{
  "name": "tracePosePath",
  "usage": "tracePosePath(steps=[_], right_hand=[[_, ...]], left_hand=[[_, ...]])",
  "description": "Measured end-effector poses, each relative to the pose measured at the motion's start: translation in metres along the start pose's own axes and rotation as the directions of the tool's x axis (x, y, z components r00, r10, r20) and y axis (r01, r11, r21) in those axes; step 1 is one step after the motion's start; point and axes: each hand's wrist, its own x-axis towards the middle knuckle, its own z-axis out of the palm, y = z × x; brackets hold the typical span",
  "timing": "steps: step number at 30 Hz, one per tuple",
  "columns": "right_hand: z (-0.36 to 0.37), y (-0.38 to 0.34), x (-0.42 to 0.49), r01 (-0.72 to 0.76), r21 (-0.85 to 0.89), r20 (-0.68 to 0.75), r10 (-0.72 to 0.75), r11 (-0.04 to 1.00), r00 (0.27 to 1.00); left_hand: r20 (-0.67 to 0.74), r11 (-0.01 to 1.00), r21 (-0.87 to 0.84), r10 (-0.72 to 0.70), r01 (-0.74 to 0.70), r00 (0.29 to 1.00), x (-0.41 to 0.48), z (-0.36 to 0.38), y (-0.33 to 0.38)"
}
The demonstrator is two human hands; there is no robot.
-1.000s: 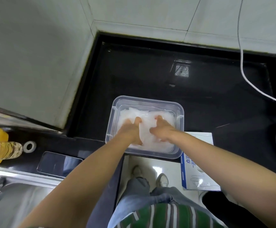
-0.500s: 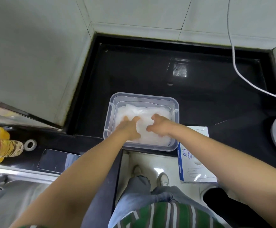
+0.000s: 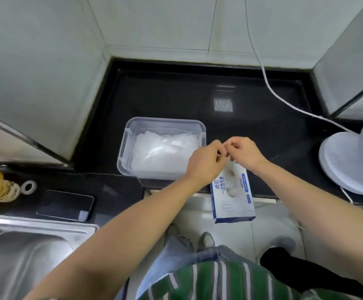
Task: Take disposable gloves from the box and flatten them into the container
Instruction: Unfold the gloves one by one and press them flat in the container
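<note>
Left hand (image 3: 204, 163) and right hand (image 3: 245, 152) pinch a clear glove (image 3: 228, 162) above box (image 3: 232, 198). Container (image 3: 165, 121), left of box, holds gloves (image 3: 165, 152).

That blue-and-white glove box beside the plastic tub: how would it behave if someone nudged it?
The glove box probably tips off easily, since its near end overhangs the counter edge. It looks like thin cardboard, so likely light, sliding readily on the glossy black top. Squeezed, it would probably dent.
</note>
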Motion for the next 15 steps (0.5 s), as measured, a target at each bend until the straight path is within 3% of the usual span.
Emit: tracePosePath(steps=[5,11,15], right_hand=[[0.008,0.044,-0.022,-0.098,-0.311,0.12,0.142,0.945,0.983],[0.03,0.059,-0.04,0.0,-0.516,0.227,0.137,0.857,0.964],[0.043,0.064,-0.041,0.033,-0.585,0.126,0.051,0.81,0.991]], left_hand=[[0.271,0.997,0.071,-0.049,0.031,0.961,-0.018,0.036,0.011],[0.339,0.965,0.142,-0.255,0.219,0.905,-0.029,0.056,-0.012],[0.363,0.96,0.158,-0.273,0.23,0.891,-0.029,0.06,-0.022]])
